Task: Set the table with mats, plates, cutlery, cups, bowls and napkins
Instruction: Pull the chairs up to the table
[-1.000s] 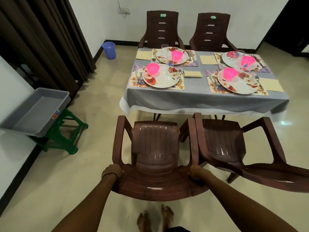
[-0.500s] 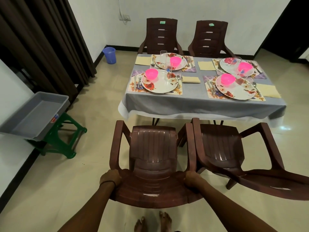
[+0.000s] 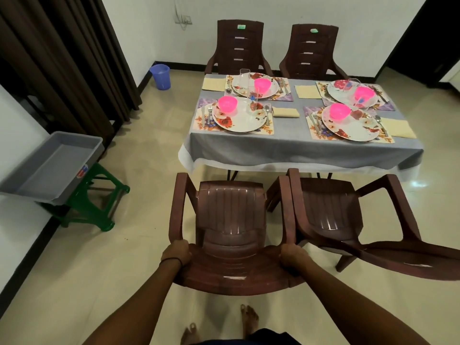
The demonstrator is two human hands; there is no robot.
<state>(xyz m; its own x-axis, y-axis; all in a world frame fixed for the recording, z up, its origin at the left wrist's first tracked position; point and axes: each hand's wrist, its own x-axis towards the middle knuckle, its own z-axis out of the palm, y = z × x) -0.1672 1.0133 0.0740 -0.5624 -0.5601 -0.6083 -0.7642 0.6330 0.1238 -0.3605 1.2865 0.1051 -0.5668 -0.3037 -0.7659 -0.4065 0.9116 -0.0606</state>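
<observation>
1. Two hands clamping the curved top edge of the nearest brown chair [image 3: 231, 220]: left hand [image 3: 177, 253] wrapping the left corner of the backrest, right hand [image 3: 291, 256] wrapping the right corner, fingers curled under the rim.
2. Wearing a dark band at the left wrist.
3. Standing just beyond that grip, past the chair seat, the table [image 3: 298, 148] under a grey cloth, its near edge facing the chair front.
4. Lying ahead and left of the grip, the near-left floral plate [image 3: 239, 118] on its mat [image 3: 266, 129], carrying a pink bowl [image 3: 227, 104] and a clear cup [image 3: 252, 100]; cutlery flanking it, a folded yellow napkin [image 3: 285, 112] just to its right.
5. Lying ahead and right of the grip, a second floral plate [image 3: 353, 127] with another pink bowl [image 3: 339, 111].
6. Sitting farther off, two more settings along the far edge.
7. Touching the held chair on the right-hand side, a second chair [image 3: 333, 212], turned at an angle.
8. Resting well left of the left hand, a grey tray [image 3: 49, 168] on a green stool [image 3: 97, 210].
</observation>
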